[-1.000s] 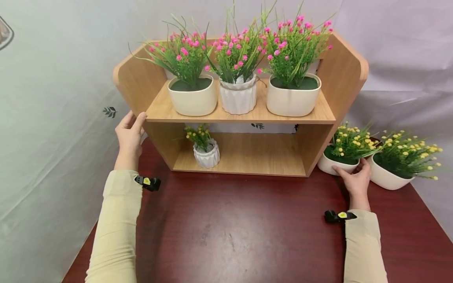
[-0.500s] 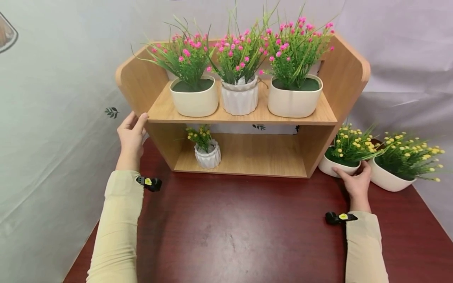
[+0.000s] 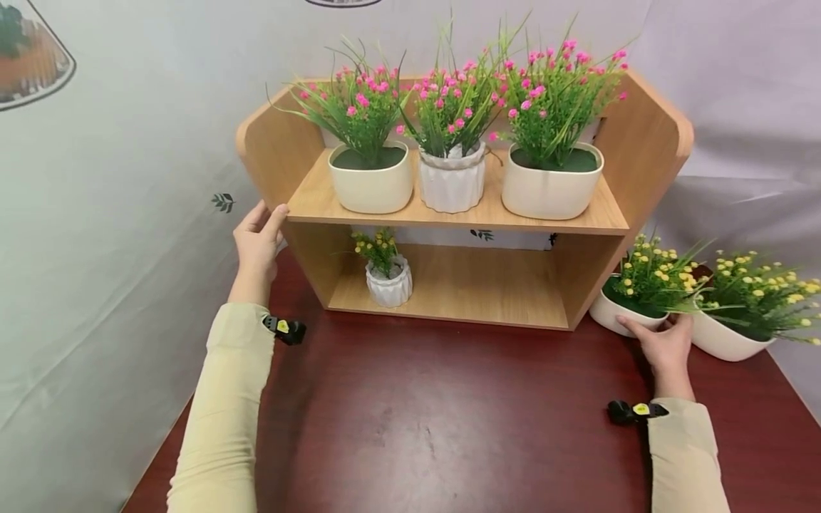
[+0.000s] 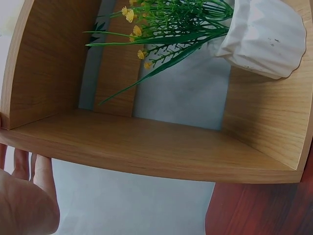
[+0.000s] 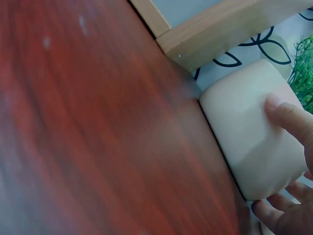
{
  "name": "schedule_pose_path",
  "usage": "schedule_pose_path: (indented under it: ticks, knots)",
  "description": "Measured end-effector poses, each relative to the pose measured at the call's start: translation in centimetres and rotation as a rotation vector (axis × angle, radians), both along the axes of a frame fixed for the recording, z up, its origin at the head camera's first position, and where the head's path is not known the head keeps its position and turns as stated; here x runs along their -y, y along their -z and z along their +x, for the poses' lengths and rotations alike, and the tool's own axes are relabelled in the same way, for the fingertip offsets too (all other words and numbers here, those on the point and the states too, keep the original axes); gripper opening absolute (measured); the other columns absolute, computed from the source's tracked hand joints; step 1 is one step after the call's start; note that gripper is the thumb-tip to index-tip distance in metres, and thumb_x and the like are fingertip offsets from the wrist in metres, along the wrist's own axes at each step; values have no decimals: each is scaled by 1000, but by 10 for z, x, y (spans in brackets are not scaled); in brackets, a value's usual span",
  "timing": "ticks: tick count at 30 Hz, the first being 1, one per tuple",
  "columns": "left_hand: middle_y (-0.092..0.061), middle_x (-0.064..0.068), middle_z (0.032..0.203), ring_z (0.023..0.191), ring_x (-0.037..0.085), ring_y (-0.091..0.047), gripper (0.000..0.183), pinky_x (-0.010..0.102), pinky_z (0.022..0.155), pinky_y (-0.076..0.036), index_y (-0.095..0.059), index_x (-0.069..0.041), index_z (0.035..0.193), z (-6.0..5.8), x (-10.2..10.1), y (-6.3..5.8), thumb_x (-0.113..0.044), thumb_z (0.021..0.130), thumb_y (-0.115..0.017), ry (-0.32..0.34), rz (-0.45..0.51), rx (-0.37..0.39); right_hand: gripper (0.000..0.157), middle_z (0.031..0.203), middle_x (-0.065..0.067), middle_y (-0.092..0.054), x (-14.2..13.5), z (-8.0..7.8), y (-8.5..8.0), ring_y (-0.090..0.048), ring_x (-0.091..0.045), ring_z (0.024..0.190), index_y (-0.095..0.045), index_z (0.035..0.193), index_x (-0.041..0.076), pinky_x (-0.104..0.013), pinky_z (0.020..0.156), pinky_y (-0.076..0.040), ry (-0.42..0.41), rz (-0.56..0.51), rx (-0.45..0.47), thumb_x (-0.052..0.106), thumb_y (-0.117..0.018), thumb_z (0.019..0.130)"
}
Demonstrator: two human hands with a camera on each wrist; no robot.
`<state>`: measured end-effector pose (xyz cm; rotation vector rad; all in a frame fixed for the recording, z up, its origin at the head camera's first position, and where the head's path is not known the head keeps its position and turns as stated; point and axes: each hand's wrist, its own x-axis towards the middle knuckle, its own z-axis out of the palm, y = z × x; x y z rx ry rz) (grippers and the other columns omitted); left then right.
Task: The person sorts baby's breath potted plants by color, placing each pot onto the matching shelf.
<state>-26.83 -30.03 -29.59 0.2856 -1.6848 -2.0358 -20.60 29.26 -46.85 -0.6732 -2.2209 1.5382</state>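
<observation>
My left hand (image 3: 256, 246) holds the left side of the two-tier wooden shelf (image 3: 449, 222), thumb at the front edge and fingers along the outer face. In the left wrist view, its fingers (image 4: 44, 171) lie against the outside of the panel. At the right, my right hand (image 3: 663, 345) grips an oval cream flowerpot (image 3: 618, 313) with yellow flowers. The right wrist view has the thumb on the wall of this pot (image 5: 244, 127), with other fingers around its end. The pot stands on the table close beside the shelf's right side.
A second cream pot (image 3: 731, 340) with yellow flowers stands right of my right hand. The upper tier bears cream pots (image 3: 372, 187) and a white fluted pot (image 3: 452, 187), all with pink flowers. A small white pot (image 3: 390, 285) sits on the lower tier. The dark red table (image 3: 449, 413) extends in front.
The head view has shifted, so everything appears farther right and slightly lower. Both hands keep their places on the shelf and the pot.
</observation>
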Motion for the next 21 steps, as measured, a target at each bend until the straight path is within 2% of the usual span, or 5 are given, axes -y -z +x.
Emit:
schedule_pose_path:
  ticks: [3,7,13,21]
  knots:
    - [-57,9,133,117,19,-57,46,37,108,-38,-62,-17,128,1,0,1,-16,83,-74,5,8,9,86,141,4,-40,-4,0,0,-35,-3,127,-32,145,27,-20,108,-27,-46,45,-52,14,-79,75]
    - [-56,8,135,121,20,-55,46,37,109,-37,-62,-17,128,1,0,-1,-18,83,-74,15,10,21,87,144,8,-40,-7,2,-1,-31,-1,131,-34,146,28,-20,112,-23,-74,71,-64,11,-80,74]
    - [-54,8,136,124,20,-53,48,37,110,-35,-61,-18,129,2,0,-1,-19,83,-73,15,5,31,88,141,9,-42,-7,7,-1,-35,1,127,-35,144,29,-16,106,-28,-80,76,-57,9,-81,72]
    - [-57,8,133,121,19,-55,46,38,109,-37,-62,-18,128,1,0,-1,-17,84,-73,21,9,12,88,140,6,-41,-5,24,-4,-36,2,124,-31,146,29,-6,94,-30,-138,135,-29,16,-80,75]
